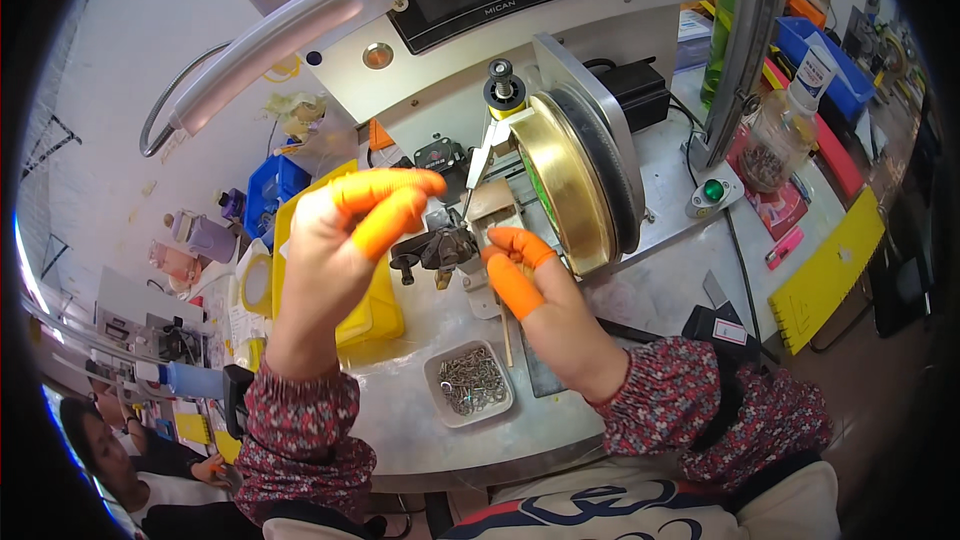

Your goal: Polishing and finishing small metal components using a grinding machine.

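My left hand (345, 245), with orange finger covers on thumb and forefinger, is raised left of a black clamp-like fixture (440, 248) on the machine. Its fingertips are drawn together; anything between them is too small to make out. At the fixture's right side, my right hand (548, 305), also in orange finger covers, has thumb and forefinger pinched close to the metal block. What it pinches cannot be told. Above the fixture, a white tapered holder (483, 155) points its thin dark tip down. A large brass-coloured wheel (565, 180) stands right of it.
A grey dish (470, 415) of small metal parts sits at the bench's front. Left of the fixture is a yellow bin (372, 315), with a blue bin (280, 183) behind. A green button box (712, 192) stands right. Another person (100, 450) sits at lower left.
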Available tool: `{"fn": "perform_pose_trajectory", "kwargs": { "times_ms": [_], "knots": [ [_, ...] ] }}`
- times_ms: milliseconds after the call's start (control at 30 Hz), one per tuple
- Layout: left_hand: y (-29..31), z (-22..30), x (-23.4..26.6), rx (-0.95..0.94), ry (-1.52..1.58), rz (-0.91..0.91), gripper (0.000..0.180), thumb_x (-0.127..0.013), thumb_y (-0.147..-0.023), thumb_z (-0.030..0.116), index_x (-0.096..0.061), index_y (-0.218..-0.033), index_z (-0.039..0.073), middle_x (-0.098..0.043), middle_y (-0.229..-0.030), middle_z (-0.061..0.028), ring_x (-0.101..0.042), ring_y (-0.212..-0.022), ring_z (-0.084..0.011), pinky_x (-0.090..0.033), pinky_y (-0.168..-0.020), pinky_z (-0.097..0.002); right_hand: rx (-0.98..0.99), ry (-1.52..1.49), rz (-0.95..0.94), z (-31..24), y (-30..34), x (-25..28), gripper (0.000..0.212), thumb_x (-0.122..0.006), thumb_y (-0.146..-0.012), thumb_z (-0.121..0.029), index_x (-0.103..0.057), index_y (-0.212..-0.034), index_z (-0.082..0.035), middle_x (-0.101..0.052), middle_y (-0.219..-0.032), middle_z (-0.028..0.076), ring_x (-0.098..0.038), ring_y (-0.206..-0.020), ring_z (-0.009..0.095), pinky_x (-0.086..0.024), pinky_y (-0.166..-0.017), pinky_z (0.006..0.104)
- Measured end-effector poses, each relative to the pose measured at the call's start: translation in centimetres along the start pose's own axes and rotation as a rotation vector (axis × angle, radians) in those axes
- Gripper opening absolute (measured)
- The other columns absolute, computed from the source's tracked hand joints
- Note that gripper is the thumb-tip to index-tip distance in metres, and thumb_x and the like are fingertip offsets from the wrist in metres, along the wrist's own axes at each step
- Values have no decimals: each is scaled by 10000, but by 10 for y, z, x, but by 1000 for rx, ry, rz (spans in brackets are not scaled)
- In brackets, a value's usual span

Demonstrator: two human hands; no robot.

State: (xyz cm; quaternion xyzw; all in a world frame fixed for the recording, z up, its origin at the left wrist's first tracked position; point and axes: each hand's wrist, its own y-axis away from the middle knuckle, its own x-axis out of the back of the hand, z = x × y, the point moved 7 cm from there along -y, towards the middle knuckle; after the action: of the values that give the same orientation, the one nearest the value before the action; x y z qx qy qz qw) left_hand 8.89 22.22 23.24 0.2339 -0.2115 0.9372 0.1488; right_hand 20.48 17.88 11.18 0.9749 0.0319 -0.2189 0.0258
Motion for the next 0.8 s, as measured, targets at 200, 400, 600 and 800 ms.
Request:
{"fn": "perform_pose_trajectory", "kwargs": {
  "times_ms": [200, 400, 600, 800],
  "knots": [
    [93, 22, -63, -171, -243, -333, 220, -692, -674, 75, -640, -887, 91, -631, -857, -12, -541, -614, -145, -426, -568, -263, -239, -495, -226, -7, 20, -19, 357, -425, -907, -257, -402, -1187, -36, -541, -1017, 102, -542, -857, 137, -431, -779, 293],
    [103, 28, -57, -351, -353, -183, 278, -709, -634, 62, -618, -891, 113, -625, -915, -16, -530, -619, -148, -396, -570, -269, -213, -458, -169, -2, 2, -28, 182, -456, -898, -179, -502, -1016, -49, -481, -682, -14, -396, -524, 34, -315, -463, 177],
    [72, 23, 13, -367, -307, 360, 204, -512, -814, -3, -524, -1017, 15, -489, -1123, -188, -545, -913, -228, -447, -783, -302, -91, -288, -78, 3, -8, -23, 123, -494, -877, -128, -540, -953, -44, -426, -639, -73, -315, -508, -8, -236, -445, 147],
    [-8, -16, 20, -232, -288, 105, 296, -569, -756, 2, -556, -1051, 32, -484, -1175, -144, -477, -1067, -216, -399, -871, -316, -80, -292, 73, 22, -38, -10, 133, -503, -869, -121, -545, -954, -28, -469, -691, -55, -377, -551, 4, -292, -474, 148]
  ]
}}
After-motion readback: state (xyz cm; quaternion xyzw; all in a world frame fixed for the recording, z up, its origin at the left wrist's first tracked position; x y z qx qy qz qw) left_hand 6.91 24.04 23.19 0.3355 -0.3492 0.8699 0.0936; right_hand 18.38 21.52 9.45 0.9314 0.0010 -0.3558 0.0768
